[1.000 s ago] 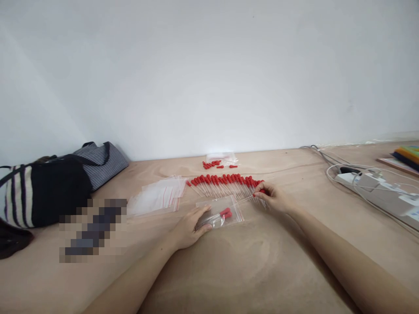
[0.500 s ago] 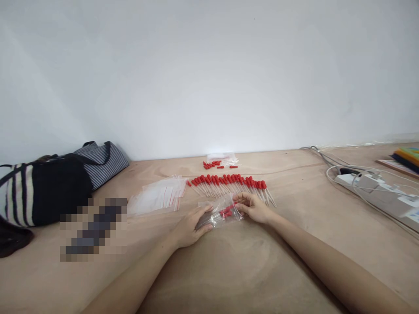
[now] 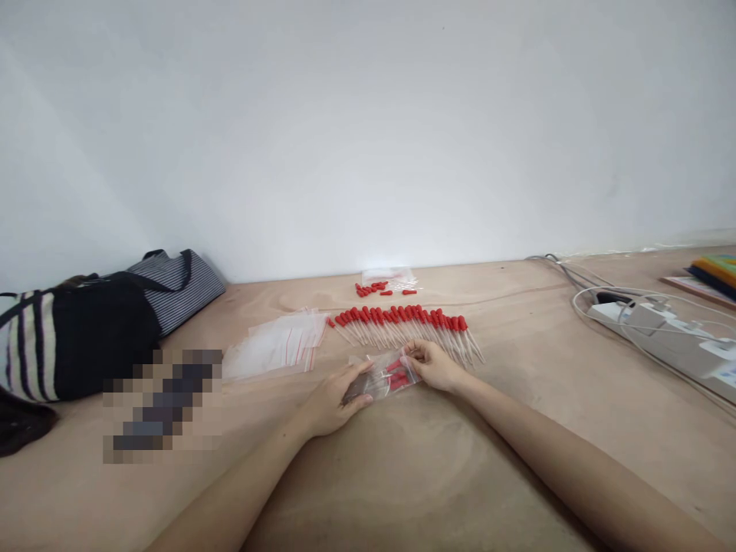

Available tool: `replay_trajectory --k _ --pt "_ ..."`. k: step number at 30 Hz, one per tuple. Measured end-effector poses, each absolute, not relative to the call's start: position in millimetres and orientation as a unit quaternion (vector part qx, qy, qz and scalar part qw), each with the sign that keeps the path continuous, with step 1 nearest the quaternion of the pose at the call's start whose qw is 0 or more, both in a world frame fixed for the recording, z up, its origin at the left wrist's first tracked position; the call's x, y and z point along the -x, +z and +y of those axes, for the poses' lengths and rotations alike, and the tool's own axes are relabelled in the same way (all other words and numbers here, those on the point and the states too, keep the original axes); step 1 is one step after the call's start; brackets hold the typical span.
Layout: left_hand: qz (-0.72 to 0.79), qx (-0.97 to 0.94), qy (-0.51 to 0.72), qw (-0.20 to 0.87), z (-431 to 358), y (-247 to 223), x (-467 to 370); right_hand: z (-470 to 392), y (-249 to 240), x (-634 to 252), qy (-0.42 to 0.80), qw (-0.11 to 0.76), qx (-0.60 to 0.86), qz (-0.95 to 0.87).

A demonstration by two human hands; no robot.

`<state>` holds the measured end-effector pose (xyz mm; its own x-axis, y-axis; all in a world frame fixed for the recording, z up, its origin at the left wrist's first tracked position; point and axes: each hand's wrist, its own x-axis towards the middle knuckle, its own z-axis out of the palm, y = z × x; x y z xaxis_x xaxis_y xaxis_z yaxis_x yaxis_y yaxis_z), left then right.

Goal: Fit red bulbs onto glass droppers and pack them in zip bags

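A clear zip bag (image 3: 376, 381) lies on its side between my hands, low over the table. Several droppers with red rubber bulbs (image 3: 398, 377) are inside, bulbs toward the right end. My left hand (image 3: 339, 395) grips the bag's left end, thumb below and fingers above. At the right end, by the bag's mouth, my right hand (image 3: 431, 364) pinches with bent fingers close to the bulbs; whether it holds the film or a bulb is hard to see. Just beyond, a row of red-bulbed droppers (image 3: 402, 318) lies side by side, pale tips pointing toward me.
Flat zip bags (image 3: 279, 345) with red lines overlap left of the row. Loose red bulbs (image 3: 371, 289) and a bag of thin clear tubes (image 3: 391, 277) lie near the wall. A striped bag (image 3: 178, 284) stands left; a power strip (image 3: 667, 337) with cables lies right.
My right hand has shifted slightly left toward the bag. The red bulbs inside now lie more in line, pointing to the right end. My left hand has hardly moved.
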<state>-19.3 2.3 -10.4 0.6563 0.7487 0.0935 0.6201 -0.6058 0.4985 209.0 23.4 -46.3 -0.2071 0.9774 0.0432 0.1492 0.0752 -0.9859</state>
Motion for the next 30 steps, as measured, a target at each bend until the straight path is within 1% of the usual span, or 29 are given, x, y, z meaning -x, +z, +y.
replay_trajectory --k 3,6,10,14,18,20,22,24,26,30 --pt "0.388 -0.883 0.146 0.22 2 -11 19 23 -46 -209 0.448 0.398 0.517 -0.611" --pt "0.394 -0.879 0.146 0.225 2 -10 19 22 -44 -211 0.426 0.392 0.519 -0.629" --pt "0.398 -0.877 0.152 0.224 3 -12 20 19 -41 -217 0.496 0.38 0.466 -0.626" --pt "0.4 -0.875 0.152 0.225 4 -14 21 15 -36 -224 0.555 0.398 0.416 -0.6" --pt "0.395 -0.875 0.16 0.231 2 -13 20 14 -32 -228 0.566 0.391 0.452 -0.568" --pt "0.396 -0.87 0.187 0.225 5 -12 20 14 -31 -229 0.552 0.397 0.475 -0.558" --pt "0.433 -0.848 0.237 0.192 13 -11 20 14 -32 -231 0.532 0.424 0.484 -0.55" --pt "0.516 -0.802 0.269 0.135 27 -8 19 14 -32 -233 0.522 0.445 0.488 -0.54" --pt "0.606 -0.758 0.221 0.093 44 -5 17 13 -31 -235 0.52 0.451 0.492 -0.533" --pt "0.67 -0.717 0.173 0.082 76 4 5 11 -31 -238 0.515 0.44 0.501 -0.539"
